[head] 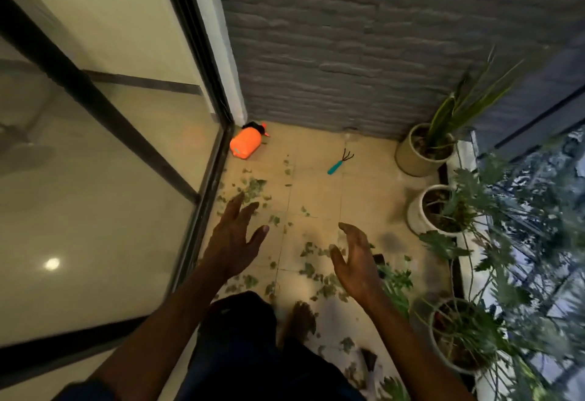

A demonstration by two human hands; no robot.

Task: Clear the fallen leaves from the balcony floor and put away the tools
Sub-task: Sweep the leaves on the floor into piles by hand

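While small green fallen leaves [254,183] lie scattered on the beige tiled balcony floor [364,198], under and between the hands, the left grip [232,236] and right grip [356,261] hover released, fingers spread, holding nothing. A teal-handled hand rake [340,163] lies well beyond them near the floor's far edge, and an orange plastic spray bottle [245,145] lies in its far left corner.

No text, label, brand or number can be read anywhere.

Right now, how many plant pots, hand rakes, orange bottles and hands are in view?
Plant pots: 3
Hand rake: 1
Orange bottle: 1
Hands, left hand and right hand: 2
Total: 7
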